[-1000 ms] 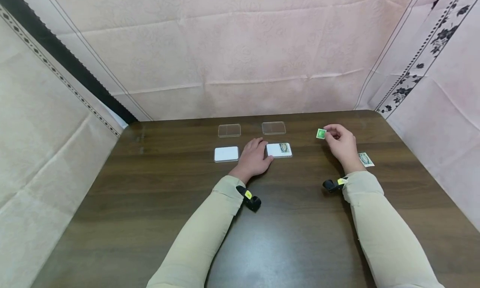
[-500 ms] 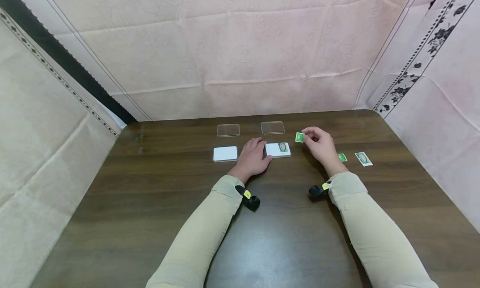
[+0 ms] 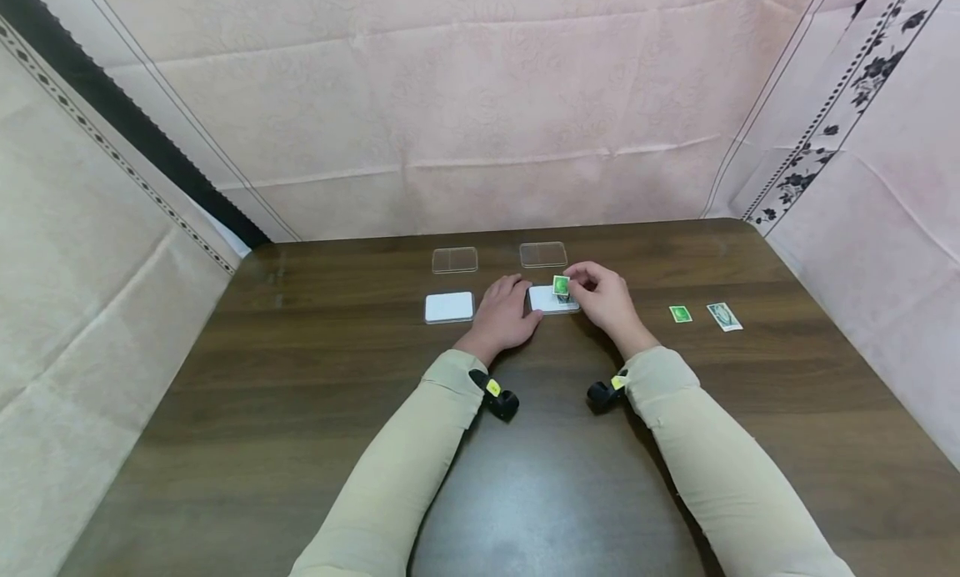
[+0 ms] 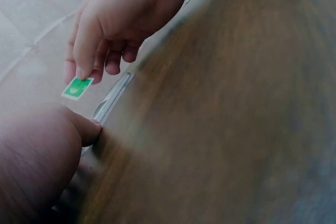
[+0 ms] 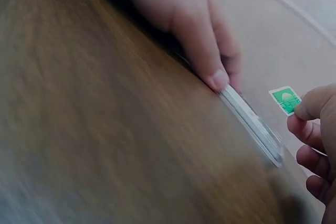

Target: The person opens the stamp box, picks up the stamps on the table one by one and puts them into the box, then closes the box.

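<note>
My right hand [image 3: 603, 300] pinches a small green postage stamp [image 3: 561, 285] by its edge between thumb and forefinger. The stamp hangs just above a white card in a shallow clear case [image 3: 542, 300], partly covering a grey-green stamp that lies on the card's right part. At the left end of this case my left hand [image 3: 504, 314] holds it, thumb at the near edge and fingertips at the far edge. In the right wrist view, a gap shows between the green stamp [image 5: 285, 100] and the case [image 5: 252, 124].
Left of my left hand lies another white card in a clear case [image 3: 449, 308]. Two clear lids [image 3: 454, 260] [image 3: 543, 254] lie behind. To the right, a second green stamp [image 3: 680, 313] and a larger grey-green stamp [image 3: 724, 317] lie on the brown table [image 3: 300, 410].
My right hand has carried the green stamp leftward from the table's right side to above the white card. The other green stamp has come into view. My left hand has stayed in place.
</note>
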Demonstrator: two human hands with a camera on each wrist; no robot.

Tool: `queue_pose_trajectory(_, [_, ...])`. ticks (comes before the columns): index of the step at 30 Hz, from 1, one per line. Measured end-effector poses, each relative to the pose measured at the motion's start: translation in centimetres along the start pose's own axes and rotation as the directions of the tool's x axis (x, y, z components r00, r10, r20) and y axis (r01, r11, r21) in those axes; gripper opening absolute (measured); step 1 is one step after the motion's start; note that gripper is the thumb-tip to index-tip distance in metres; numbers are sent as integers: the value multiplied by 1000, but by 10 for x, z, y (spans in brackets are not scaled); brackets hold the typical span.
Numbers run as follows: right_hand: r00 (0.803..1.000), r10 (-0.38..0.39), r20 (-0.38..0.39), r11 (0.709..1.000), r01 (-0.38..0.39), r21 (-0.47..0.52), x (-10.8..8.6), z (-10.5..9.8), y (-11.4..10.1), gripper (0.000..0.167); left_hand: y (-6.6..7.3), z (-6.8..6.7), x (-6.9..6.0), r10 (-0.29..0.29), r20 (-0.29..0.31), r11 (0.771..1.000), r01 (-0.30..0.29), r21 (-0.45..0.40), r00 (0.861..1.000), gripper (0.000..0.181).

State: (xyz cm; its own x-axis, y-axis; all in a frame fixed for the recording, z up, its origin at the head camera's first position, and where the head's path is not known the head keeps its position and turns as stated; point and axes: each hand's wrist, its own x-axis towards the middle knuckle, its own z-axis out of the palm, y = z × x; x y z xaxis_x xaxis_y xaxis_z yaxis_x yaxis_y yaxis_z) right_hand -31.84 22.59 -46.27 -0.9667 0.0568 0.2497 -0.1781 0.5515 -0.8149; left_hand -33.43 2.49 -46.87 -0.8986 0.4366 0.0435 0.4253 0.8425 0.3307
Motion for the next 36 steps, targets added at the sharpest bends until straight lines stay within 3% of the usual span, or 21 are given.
queue_pose_trajectory(17, [998, -41, 46, 985, 48, -166, 2, 25, -21, 16, -1, 2, 1, 14, -19, 1000, -15, -6, 1000, 59])
queue_pose_trajectory(26, [1000, -20, 21, 956, 26, -292, 3, 32, -27, 18, 0, 0, 0, 17, -12, 1000, -18, -9, 1000, 57])
queue_pose_trajectory(36, [997, -71, 19, 914, 73, -400, 3, 35, -28, 18, 0, -1, 0, 17, 3, 1000, -17, -3, 1000, 57])
